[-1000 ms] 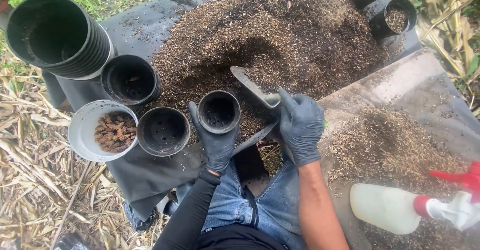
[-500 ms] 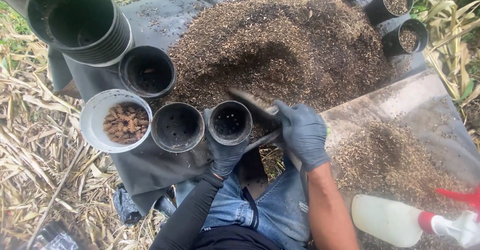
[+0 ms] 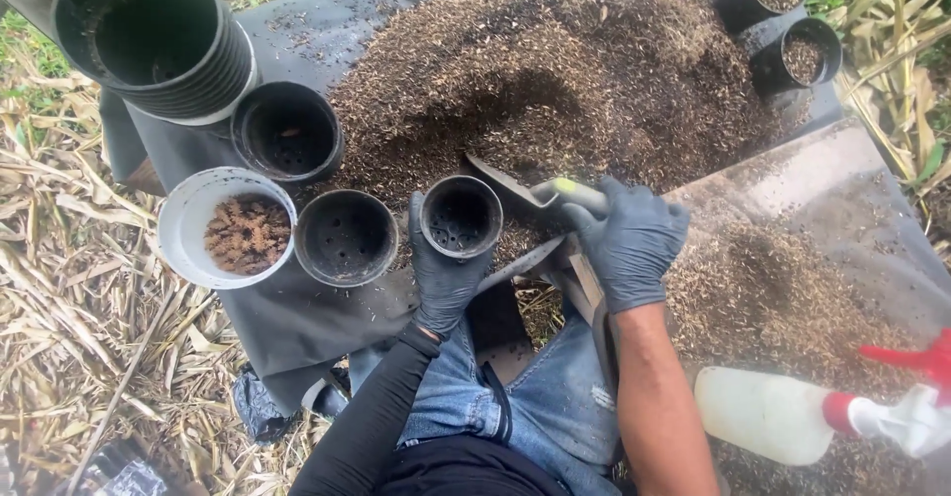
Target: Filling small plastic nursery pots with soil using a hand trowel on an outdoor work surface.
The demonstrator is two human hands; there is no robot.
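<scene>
My left hand (image 3: pixel 442 278), in a dark glove, grips a small black plastic pot (image 3: pixel 461 217) from below and holds it upright at the near edge of a big heap of brown potting mix (image 3: pixel 555 90). My right hand (image 3: pixel 632 240), also gloved, is closed on the handle of a metal trowel (image 3: pixel 525 187). The trowel's blade lies low against the heap, just right of the pot's rim. The pot looks nearly empty inside.
Two more black pots (image 3: pixel 347 237) (image 3: pixel 287 131) and a white pot of brown chunks (image 3: pixel 226 226) stand left on grey sheeting (image 3: pixel 297 318). A stack of nested black pots (image 3: pixel 149 35) is upper left. Filled pots (image 3: pixel 800 55) sit upper right. A spray bottle (image 3: pixel 792 417) lies lower right.
The trowel has dropped from a raised position down to the heap beside the pot. The view has shifted, so the pots now appear further right and lower.
</scene>
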